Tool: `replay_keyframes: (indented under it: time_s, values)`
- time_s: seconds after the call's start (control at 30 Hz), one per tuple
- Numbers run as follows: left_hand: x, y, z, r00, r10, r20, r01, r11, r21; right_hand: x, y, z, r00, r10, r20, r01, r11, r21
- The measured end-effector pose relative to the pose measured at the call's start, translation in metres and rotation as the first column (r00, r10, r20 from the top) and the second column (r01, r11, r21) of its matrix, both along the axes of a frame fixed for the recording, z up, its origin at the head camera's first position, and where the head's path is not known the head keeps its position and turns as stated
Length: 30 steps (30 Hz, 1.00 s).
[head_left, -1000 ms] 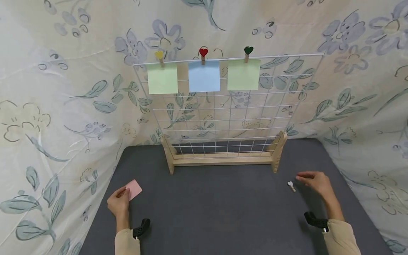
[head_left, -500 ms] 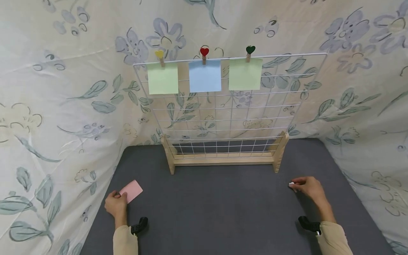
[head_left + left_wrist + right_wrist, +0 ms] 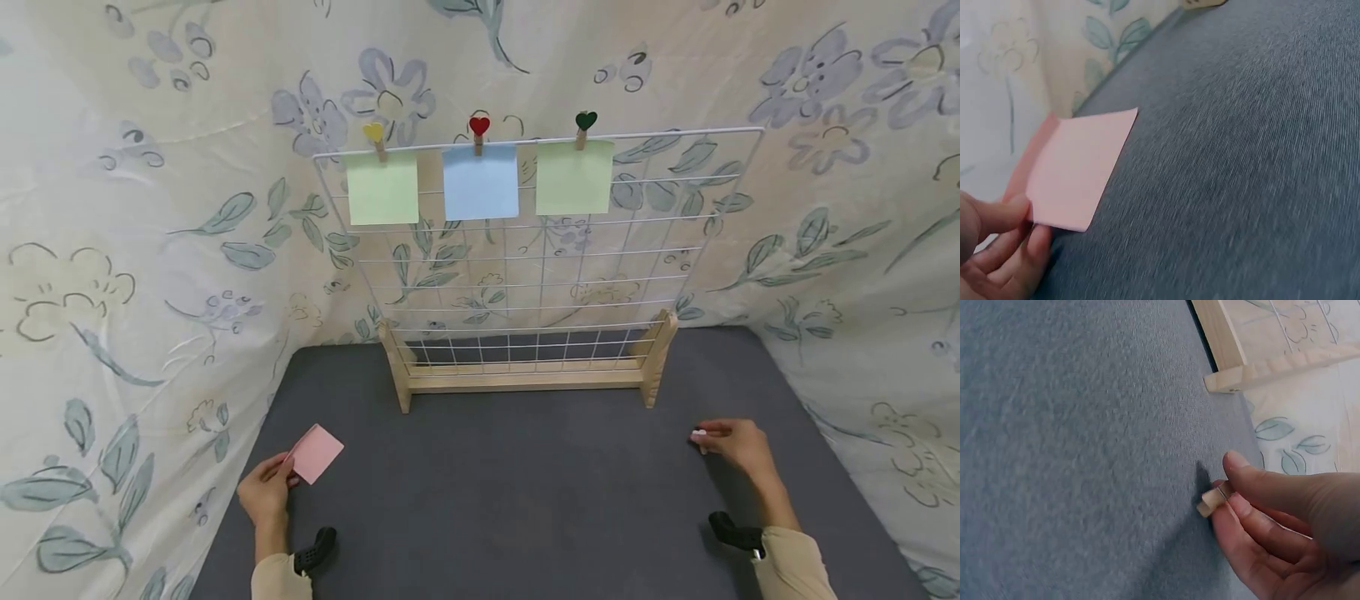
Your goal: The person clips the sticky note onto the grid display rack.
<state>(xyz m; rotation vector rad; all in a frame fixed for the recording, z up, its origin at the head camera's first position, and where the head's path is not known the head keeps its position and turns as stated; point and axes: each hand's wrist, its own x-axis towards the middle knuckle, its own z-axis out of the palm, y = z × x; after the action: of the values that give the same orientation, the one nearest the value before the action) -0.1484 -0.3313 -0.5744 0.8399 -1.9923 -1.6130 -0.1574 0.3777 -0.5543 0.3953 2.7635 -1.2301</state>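
At the table's left side my left hand (image 3: 264,492) pinches a pink sticky note (image 3: 318,454) by one edge between thumb and fingers. In the left wrist view the pink note (image 3: 1075,169) is tilted up, its held edge bent. On the right, my right hand (image 3: 738,446) pinches a small wooden clothespin with a white top (image 3: 698,432). The right wrist view shows the wooden end of the clothespin (image 3: 1213,500) sticking out between thumb and fingers, just over the table; its white top is hidden there.
A white wire grid (image 3: 540,250) stands on a wooden base (image 3: 525,381) at the back. Along its top hang a green note (image 3: 382,190), a blue note (image 3: 481,183) and another green note (image 3: 574,179), under yellow, red and dark green heart clothespins. Floral cloth (image 3: 150,333) surrounds the dark table (image 3: 510,483).
My right hand has taken hold of the white-topped clothespin that lay on the table. The left hand has shifted slightly left and down, and more of the pink note shows.
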Motion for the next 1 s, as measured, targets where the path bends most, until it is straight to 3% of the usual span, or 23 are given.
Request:
replay_keyframes:
  time_s: [0.13, 0.3, 0.4, 0.6, 0.77, 1.0]
  values:
    - [0.005, -0.003, 0.000, 0.997, -0.015, -0.078, 0.035, 0.966, 0.255, 0.003, 0.003, 0.003, 0.999, -0.016, 0.048, 0.017, 1.000, -0.024]
    - [0.007, -0.002, 0.003, 0.994, -0.021, -0.104, 0.059, 0.924, 0.378, 0.008, 0.001, 0.008, 1.000, 0.006, 0.024, -0.008, 0.997, 0.070]
    - [0.004, 0.002, 0.007, 0.992, -0.041, -0.116, 0.083, 0.921, 0.381, 0.013, -0.002, 0.007, 0.998, -0.004, -0.066, 0.013, 0.991, 0.130]
    - [-0.001, 0.013, 0.017, 0.991, -0.097, -0.089, 0.118, 0.951, 0.287, 0.018, -0.003, -0.001, 0.979, -0.022, -0.201, 0.058, 0.983, 0.175]
    - [-0.006, 0.024, 0.023, 0.985, -0.156, -0.074, 0.169, 0.956, 0.239, 0.017, -0.001, -0.006, 0.978, -0.034, -0.204, 0.070, 0.982, 0.173]
    - [-0.013, 0.040, 0.026, 0.974, -0.188, -0.128, 0.210, 0.959, 0.192, 0.015, 0.003, -0.001, 0.987, -0.013, -0.160, 0.035, 0.990, 0.140]
